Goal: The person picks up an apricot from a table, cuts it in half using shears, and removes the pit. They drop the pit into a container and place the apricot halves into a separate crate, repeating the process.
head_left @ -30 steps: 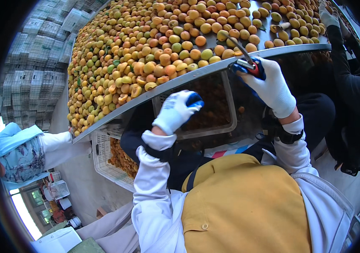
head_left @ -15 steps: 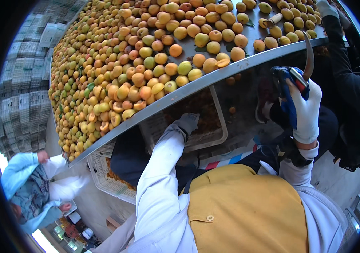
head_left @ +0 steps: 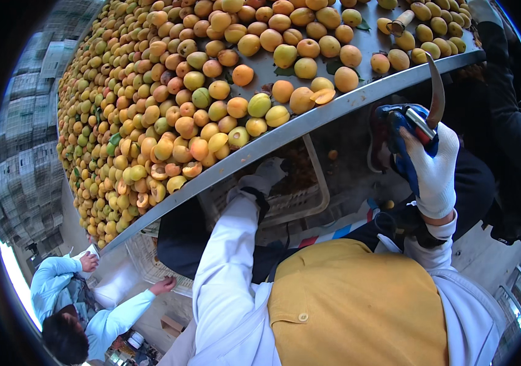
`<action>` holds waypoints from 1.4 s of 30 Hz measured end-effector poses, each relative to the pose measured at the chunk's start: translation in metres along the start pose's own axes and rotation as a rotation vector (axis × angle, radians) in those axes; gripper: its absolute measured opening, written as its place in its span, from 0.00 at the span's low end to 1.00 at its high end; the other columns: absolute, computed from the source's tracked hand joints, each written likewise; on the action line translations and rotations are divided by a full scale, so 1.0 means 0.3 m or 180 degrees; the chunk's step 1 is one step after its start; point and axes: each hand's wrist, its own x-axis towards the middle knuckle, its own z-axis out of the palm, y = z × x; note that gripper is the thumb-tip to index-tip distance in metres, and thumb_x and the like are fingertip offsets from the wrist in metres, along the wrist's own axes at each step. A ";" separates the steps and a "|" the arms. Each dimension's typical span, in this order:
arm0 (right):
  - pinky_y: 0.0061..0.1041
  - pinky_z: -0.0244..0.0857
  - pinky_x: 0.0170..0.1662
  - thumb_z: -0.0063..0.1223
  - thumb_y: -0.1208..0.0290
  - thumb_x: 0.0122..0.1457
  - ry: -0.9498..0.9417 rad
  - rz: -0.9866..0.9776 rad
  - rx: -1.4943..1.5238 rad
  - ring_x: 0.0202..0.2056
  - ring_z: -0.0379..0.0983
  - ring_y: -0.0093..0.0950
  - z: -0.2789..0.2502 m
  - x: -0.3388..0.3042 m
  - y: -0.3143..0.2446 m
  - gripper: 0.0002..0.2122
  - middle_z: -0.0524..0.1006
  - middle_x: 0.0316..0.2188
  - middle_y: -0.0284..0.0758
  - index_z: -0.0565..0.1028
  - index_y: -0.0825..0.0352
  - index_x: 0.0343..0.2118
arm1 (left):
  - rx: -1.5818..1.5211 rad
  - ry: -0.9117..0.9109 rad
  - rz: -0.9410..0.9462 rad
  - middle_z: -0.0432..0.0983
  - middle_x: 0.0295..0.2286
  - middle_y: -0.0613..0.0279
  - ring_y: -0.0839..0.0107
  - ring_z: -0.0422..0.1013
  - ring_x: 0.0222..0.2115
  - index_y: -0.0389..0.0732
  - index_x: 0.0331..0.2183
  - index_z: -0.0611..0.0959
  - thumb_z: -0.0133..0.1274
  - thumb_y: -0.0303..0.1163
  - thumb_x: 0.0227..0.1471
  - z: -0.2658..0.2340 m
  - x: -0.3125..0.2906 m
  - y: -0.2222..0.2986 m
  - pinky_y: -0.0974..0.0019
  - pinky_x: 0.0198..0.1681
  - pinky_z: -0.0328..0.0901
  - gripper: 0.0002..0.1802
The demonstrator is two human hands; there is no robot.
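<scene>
I see a big grey metal table (head_left: 372, 38) across the top of the frame, under a heap of round orange, yellow and green apricots (head_left: 242, 75). Lower, near the middle, is a slotted white plastic crate (head_left: 319, 175). At the right, the right hand (head_left: 437, 168), in a white and blue glove, is wrapped around a small knife (head_left: 436, 96) with a hooked metal blade. The left hand (head_left: 265, 175), in a white glove, is at the dim crate; I cannot tell if it is wide, narrow or holding something. The knife looks stiff and light: best held by its handle. The apricots look soft, so I'd cup 1 gently around its middle; it may roll or bruise. 1 cut orange piece (head_left: 322, 96) lies by the table's edge, upper middle.
</scene>
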 end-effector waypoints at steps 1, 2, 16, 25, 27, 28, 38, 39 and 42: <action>0.15 0.65 0.32 0.61 0.73 0.57 -0.0065 -0.0017 0.0007 0.27 0.71 0.16 0.008 -0.004 -0.010 0.09 0.77 0.24 0.30 0.79 0.73 0.39 | -0.1141 -0.0222 -0.0143 0.79 0.41 0.55 0.64 0.76 0.42 0.37 0.51 0.76 0.62 0.39 0.50 -0.028 -0.033 -0.009 0.61 0.46 0.70 0.29; 0.15 0.65 0.32 0.61 0.73 0.57 -0.0100 -0.0057 0.0056 0.27 0.71 0.16 0.023 -0.008 -0.024 0.09 0.77 0.24 0.30 0.79 0.73 0.39 | -0.2287 -0.0410 -0.0290 0.80 0.40 0.57 0.69 0.76 0.41 0.36 0.50 0.78 0.62 0.37 0.51 -0.055 -0.077 -0.017 0.64 0.44 0.71 0.26; 0.24 0.65 0.35 0.55 0.74 0.62 -0.0209 -0.0391 0.0375 0.27 0.70 0.24 0.059 -0.078 -0.035 0.07 0.77 0.24 0.37 0.77 0.72 0.39 | -0.1734 0.1670 0.0656 0.79 0.40 0.57 0.65 0.75 0.39 0.39 0.46 0.82 0.59 0.29 0.54 -0.473 -0.603 0.503 0.66 0.44 0.68 0.16; 0.26 0.66 0.37 0.50 0.77 0.64 -0.0240 -0.0756 0.0647 0.29 0.71 0.28 0.062 -0.093 0.000 0.07 0.76 0.27 0.39 0.75 0.72 0.43 | 0.1678 0.2508 -0.0360 0.74 0.42 0.54 0.54 0.70 0.45 0.45 0.48 0.79 0.64 0.43 0.44 -0.886 -0.515 0.479 0.54 0.48 0.64 0.28; 0.27 0.67 0.38 0.50 0.76 0.64 -0.0376 -0.0647 0.0608 0.30 0.73 0.30 0.064 -0.095 0.000 0.08 0.76 0.28 0.41 0.75 0.72 0.43 | 0.1937 0.2187 -0.0577 0.73 0.44 0.53 0.54 0.69 0.47 0.46 0.46 0.80 0.64 0.44 0.44 -0.873 -0.450 0.454 0.51 0.48 0.64 0.27; 0.28 0.67 0.38 0.52 0.74 0.64 -0.0366 -0.0596 0.0496 0.30 0.73 0.32 0.064 -0.102 -0.014 0.08 0.77 0.28 0.42 0.74 0.73 0.42 | 0.1987 0.2122 -0.0738 0.73 0.44 0.53 0.54 0.69 0.47 0.47 0.46 0.80 0.64 0.44 0.45 -0.870 -0.429 0.454 0.51 0.48 0.63 0.26; 0.29 0.66 0.36 0.53 0.73 0.63 -0.0625 -0.0671 0.0393 0.28 0.69 0.36 0.066 -0.103 -0.028 0.08 0.76 0.28 0.43 0.73 0.72 0.40 | -0.2864 0.2828 0.0797 0.76 0.41 0.51 0.56 0.78 0.40 0.35 0.49 0.73 0.57 0.21 0.52 -0.846 -0.551 0.523 0.59 0.46 0.72 0.21; 0.29 0.66 0.36 0.53 0.73 0.63 -0.0645 -0.0705 0.0424 0.28 0.69 0.36 0.082 -0.109 -0.032 0.08 0.76 0.28 0.43 0.73 0.72 0.40 | -0.4338 0.2451 0.1191 0.76 0.41 0.51 0.59 0.78 0.40 0.34 0.50 0.72 0.55 0.17 0.53 -0.826 -0.587 0.563 0.62 0.47 0.73 0.21; 0.30 0.66 0.35 0.52 0.77 0.62 -0.0999 -0.0842 0.0581 0.27 0.68 0.38 0.135 -0.144 -0.055 0.08 0.74 0.26 0.45 0.73 0.71 0.43 | -0.5019 0.2682 0.1490 0.75 0.43 0.54 0.64 0.78 0.39 0.34 0.53 0.71 0.54 0.17 0.55 -0.742 -0.649 0.594 0.63 0.48 0.73 0.23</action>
